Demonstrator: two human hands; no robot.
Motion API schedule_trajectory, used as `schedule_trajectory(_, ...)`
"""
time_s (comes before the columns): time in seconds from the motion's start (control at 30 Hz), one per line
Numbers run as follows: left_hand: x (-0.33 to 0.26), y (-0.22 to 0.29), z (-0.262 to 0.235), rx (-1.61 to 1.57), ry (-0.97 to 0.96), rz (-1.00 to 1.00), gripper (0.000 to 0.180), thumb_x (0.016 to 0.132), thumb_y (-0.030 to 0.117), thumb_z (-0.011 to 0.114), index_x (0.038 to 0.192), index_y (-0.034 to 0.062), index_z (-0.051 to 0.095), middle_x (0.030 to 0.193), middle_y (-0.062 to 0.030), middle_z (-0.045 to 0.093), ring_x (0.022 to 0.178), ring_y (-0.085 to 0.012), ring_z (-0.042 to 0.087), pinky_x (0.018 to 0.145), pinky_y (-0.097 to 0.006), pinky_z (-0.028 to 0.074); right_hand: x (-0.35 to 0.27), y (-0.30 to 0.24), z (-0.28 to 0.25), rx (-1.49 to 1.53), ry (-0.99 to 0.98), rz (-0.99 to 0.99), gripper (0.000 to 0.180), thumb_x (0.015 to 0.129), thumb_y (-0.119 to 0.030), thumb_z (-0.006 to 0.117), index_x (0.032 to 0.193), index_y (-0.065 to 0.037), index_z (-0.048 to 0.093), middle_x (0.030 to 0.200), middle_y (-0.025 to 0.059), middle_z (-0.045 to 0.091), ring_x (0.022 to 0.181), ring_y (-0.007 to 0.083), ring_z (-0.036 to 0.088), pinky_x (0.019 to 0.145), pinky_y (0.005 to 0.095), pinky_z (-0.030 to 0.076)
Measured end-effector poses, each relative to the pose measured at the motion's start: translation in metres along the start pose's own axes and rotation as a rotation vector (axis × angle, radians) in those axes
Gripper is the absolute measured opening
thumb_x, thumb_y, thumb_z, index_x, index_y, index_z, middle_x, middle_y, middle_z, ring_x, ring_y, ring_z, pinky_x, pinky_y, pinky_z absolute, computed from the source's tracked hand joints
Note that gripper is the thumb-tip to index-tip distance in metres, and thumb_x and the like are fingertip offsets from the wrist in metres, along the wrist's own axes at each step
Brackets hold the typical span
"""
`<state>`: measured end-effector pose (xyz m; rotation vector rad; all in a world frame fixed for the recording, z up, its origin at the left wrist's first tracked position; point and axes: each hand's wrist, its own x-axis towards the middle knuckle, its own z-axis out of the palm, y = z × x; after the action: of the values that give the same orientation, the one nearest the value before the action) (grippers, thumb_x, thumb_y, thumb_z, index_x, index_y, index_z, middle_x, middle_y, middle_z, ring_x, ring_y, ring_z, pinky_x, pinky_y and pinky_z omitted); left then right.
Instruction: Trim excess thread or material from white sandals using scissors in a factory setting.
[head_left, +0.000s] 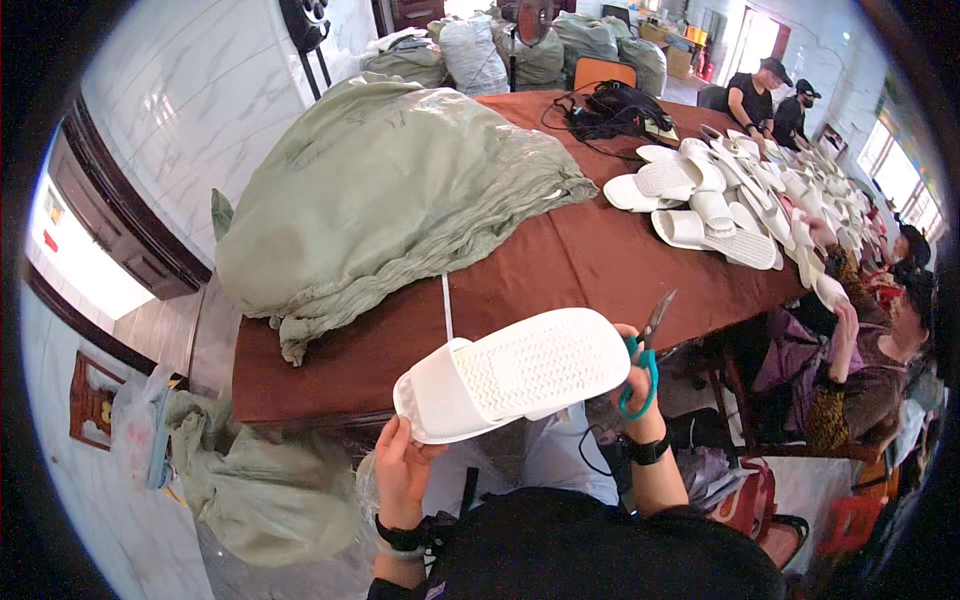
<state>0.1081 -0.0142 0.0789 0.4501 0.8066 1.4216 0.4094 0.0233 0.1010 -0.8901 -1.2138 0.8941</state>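
Note:
A white slide slipper (545,368) spans the space between my hands, tilted, with its textured face toward me. My left hand (404,470) pinches its strap end at the lower left. At the other end, my right hand (641,395) is closed around a pair of scissors (652,340) with teal handles. The blades point up and away, over the table edge. Fingers of the right hand also meet the slipper's rounded end; how firmly they grip it cannot be made out.
Across the brown-covered table (520,265) lie a big green sack (390,190) on the left and a heap of white slippers (720,200) on the right. Black cables (610,108) sit farther back. People (880,350) work along the right side. Another green sack (260,480) rests below.

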Motion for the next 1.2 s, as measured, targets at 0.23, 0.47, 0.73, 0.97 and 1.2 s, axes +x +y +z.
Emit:
schedule_trajectory(0.23,-0.003,0.003,0.0,0.202,0.03,0.097,0.027,0.094,0.014,0.043,0.112,-0.0034,0.053,0.098,-0.0127,0.064,0.081,-0.0217,0.066,0.064,-0.036,0.058,-0.001,-0.007,-0.017,0.07,-0.007,0.464,0.022,0.084,-0.009,0.063,0.101,-0.004,0.049,0.067,0.0059,0.058,0.05,0.0112,0.053,0.044,0.0239,0.042)
schedule_trajectory(0.47,-0.005,0.021,-0.005,0.394,-0.001,0.166,0.03,0.095,0.015,0.042,0.116,-0.0047,0.051,0.101,-0.0133,0.063,0.083,-0.0211,0.065,0.065,-0.036,0.057,-0.015,0.004,-0.012,0.02,-0.304,0.516,0.024,0.087,-0.016,0.062,0.098,-0.004,0.043,0.066,0.003,0.054,0.053,0.0106,0.055,0.048,0.023,0.043)
schedule_trajectory(0.73,-0.01,0.031,-0.002,0.939,-0.04,0.018,0.045,0.097,0.03,0.042,0.128,-0.0028,0.04,0.108,-0.0162,0.054,0.089,-0.0203,0.054,0.074,-0.038,0.045,-0.041,0.024,-0.01,0.565,-0.088,0.641,0.03,0.086,-0.015,0.062,0.111,-0.005,0.047,0.098,0.0066,0.058,0.085,0.0153,0.061,0.069,0.0273,0.056)
schedule_trajectory(0.97,-0.008,0.02,0.058,0.477,-0.562,0.116,0.06,0.094,0.035,0.047,0.136,-0.0042,0.028,0.118,-0.0247,0.052,0.103,-0.0321,0.057,0.09,-0.042,0.046,-0.014,0.019,-0.035,0.821,0.145,0.568,0.029,0.084,-0.011,0.062,0.112,-0.005,0.055,0.087,0.0044,0.062,0.078,0.0141,0.062,0.067,0.0234,0.053)
schedule_trajectory(1.2,-0.03,0.033,0.056,0.611,-0.267,0.159,0.042,0.098,0.027,0.04,0.126,-0.0035,0.039,0.104,-0.0175,0.059,0.092,-0.0234,0.059,0.085,-0.034,0.047,0.181,-0.009,-0.201,1.077,0.493,-0.136,0.022,0.087,-0.011,0.059,0.106,-0.002,0.053,0.1,0.012,0.061,0.094,0.0269,0.06,0.088,0.0376,0.052)
